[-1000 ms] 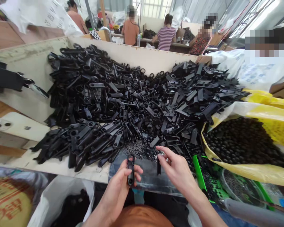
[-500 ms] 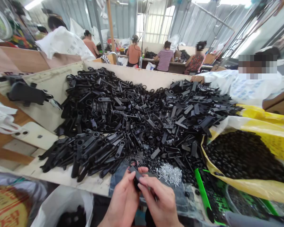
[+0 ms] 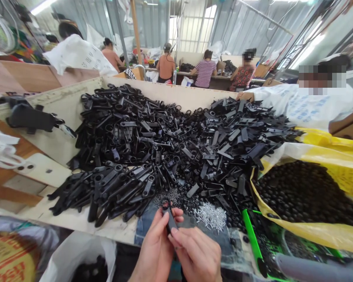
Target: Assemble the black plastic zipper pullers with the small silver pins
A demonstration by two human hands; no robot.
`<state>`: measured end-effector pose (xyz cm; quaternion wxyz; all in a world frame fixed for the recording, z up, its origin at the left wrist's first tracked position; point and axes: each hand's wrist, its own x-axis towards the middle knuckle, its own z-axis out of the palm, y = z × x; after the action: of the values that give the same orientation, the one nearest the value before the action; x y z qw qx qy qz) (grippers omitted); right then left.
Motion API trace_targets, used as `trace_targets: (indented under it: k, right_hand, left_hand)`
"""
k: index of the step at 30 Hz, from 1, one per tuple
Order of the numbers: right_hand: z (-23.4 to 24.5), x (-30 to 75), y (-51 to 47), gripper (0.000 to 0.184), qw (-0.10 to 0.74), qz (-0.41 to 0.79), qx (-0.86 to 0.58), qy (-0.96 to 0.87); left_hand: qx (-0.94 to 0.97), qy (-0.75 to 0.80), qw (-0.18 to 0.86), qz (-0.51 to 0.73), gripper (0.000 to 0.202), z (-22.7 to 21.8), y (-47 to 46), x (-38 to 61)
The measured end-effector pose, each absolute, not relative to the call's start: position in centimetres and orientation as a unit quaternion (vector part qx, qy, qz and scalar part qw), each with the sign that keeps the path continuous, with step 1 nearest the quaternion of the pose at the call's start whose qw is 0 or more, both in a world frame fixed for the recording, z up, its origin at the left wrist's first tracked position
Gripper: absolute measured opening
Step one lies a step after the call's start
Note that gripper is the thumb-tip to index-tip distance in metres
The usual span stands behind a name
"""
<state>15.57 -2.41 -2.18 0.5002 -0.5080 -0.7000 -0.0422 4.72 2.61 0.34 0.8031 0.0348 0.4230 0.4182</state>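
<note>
My left hand (image 3: 157, 239) is wrapped round a black plastic handle part (image 3: 170, 222), its thumb lying along the top. The fingers of my right hand (image 3: 197, 250) pinch the near end of the same part, partly hiding it. Just beyond my hands lie small dark screws (image 3: 167, 197), and to the right is a heap of silver pins (image 3: 211, 216). A dark blue cloth (image 3: 147, 223) is spread under the work area. On the left, several longer black handles (image 3: 106, 188) lie bunched together.
Large piles of black plastic parts (image 3: 129, 129) fill the wooden bin (image 3: 194, 94). At right stand a yellow bag (image 3: 282, 231) of round black pieces and a green tray (image 3: 251, 235). A phone (image 3: 50, 170) lies left; a white sack (image 3: 67, 250) stands below. A co-worker (image 3: 306, 102) sits at right.
The black part has turned more upright between my hands. My right hand has shifted slightly lower, still pinching its near end. The head view has moved a little.
</note>
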Motion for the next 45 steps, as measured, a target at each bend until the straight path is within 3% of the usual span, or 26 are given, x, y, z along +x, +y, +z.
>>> trace_targets:
  k: [3,7,14,19,26,30,33,38,41,45]
  right_hand:
    - [-2.3,15.7,-2.5,0.015,0.511,-0.038,-0.506,-0.693]
    - [-2.4,15.7,-2.5,0.013,0.512,-0.02,-0.508,-0.692]
    - [-1.7,15.4,-2.7,0.019,0.446,-0.063,-0.563,-0.693]
    - [-1.1,14.9,-2.6,0.025,0.352,-0.06,-0.613,-0.705]
    - [-1.1,15.7,-4.0,0.026,0.343,-0.006,-0.628,-0.699]
    - [-1.3,16.9,-4.5,0.025,0.412,0.099,-0.65,-0.632]
    - [-1.5,17.4,-3.1,0.026,0.459,0.274,-0.658,-0.531]
    - [-2.2,17.4,-0.1,0.042,0.481,0.592,-0.538,-0.359]
    - [-2.6,17.1,0.3,0.044,0.479,0.64,-0.497,-0.337]
    - [-3.2,17.0,0.0,0.042,0.501,0.581,-0.536,-0.353]
  left_hand:
    - [0.024,0.415,0.808,0.416,0.012,0.2,2.5,4.9]
    - [0.043,0.402,0.819,0.407,0.027,-0.1,2.2,4.9]
    - [0.165,0.474,0.766,0.403,0.044,0.0,2.4,4.7]
    - [0.202,0.499,0.738,0.407,0.042,-0.8,2.3,4.7]
    - [0.23,0.507,0.705,0.439,0.042,-1.4,2.8,4.5]
    - [0.256,0.491,0.709,0.438,0.036,-1.1,3.4,3.7]
    - [0.317,0.479,0.722,0.385,0.038,-1.1,3.0,3.2]
    - [0.43,0.46,0.725,0.28,0.068,-1.3,1.7,1.8]
    - [0.461,0.472,0.703,0.267,0.074,-1.4,1.3,1.0]
    - [0.461,0.479,0.692,0.281,0.072,-1.7,1.1,0.6]
